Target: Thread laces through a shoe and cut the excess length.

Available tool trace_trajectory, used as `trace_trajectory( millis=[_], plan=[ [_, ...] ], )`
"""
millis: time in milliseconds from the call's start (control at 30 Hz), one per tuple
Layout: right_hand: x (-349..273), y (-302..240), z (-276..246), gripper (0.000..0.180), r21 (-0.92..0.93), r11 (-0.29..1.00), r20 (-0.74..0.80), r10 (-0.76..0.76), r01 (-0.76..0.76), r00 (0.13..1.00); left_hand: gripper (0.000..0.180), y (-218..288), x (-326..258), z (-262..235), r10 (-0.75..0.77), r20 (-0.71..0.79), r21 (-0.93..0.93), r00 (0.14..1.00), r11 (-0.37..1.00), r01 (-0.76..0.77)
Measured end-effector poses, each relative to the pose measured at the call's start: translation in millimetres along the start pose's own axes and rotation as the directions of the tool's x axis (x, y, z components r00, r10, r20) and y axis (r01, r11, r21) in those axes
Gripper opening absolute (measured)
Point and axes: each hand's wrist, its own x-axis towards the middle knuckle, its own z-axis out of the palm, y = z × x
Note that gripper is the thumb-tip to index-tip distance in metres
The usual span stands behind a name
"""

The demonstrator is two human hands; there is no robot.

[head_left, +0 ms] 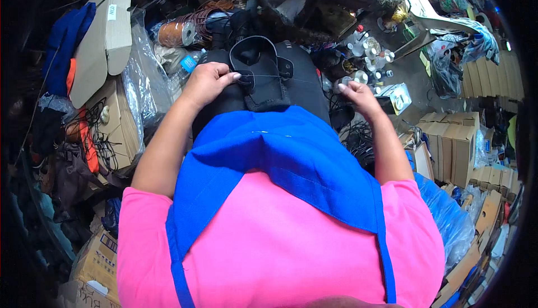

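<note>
A black leather piece [268, 92], with a curved band at the top and holed tabs at its sides, lies across my lap in front of the blue apron [269, 134]. It looks like part of a shoe, but I cannot be sure of its kind. A thin pale thread [297, 78] runs sideways over it. At the left tab, my left hand [210, 84] is closed, thumb and forefinger pinching by the thread. Out to the right, apart from the leather, my right hand [361, 98] pinches toward the thread's other end. The fingertips partly hide the thread's ends.
Cardboard boxes [448, 145] stand at the right. Several small bottles [370, 50] cluster at the far right. An orange thread spool [176, 33] lies far left, near a plastic bottle [190, 61]. Flattened cardboard [106, 33] and clear plastic sheeting [148, 78] crowd the left side.
</note>
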Motion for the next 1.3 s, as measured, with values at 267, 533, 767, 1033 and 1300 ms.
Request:
trace_trajectory(
  millis=[267, 533, 767, 1033, 1300],
  plan=[
    [-31.6, -133.6, 27.6, 0.032, 0.458, 0.885, 0.368, -0.278, 0.087, 0.887, 0.021, 136.7, -26.4, -46.3, 0.3, 0.355, -0.121, 0.885, 0.954, -0.274],
    [-48.0, -156.5, 63.1, 0.025, 0.307, 0.879, 0.477, -0.474, 0.365, 0.74, 0.017, 137.3, 28.9, -110.6, 0.397, 0.106, -0.286, 0.912, 0.89, -0.354],
    [-45.6, -128.7, 68.7, 0.039, 0.795, 0.559, 0.351, -0.103, -0.238, 0.93, 0.021, 108.9, 11.1, -47.2, 0.482, -0.261, -0.067, 0.836, 0.855, -0.514],
    [-42.4, -123.4, 69.3, 0.037, 0.793, 0.408, 0.53, -0.098, -0.452, 0.842, 0.046, 96.5, 2.3, 5.0, 0.434, -0.12, -0.149, 0.893, 0.882, -0.448],
    [-44.7, -135.5, 64.9, 0.031, 0.6, 0.729, 0.56, -0.091, -0.328, 0.824, 0.022, 85.5, 7.8, -13.8, 0.493, 0.164, -0.456, 0.855, 0.806, -0.377]
  ],
)
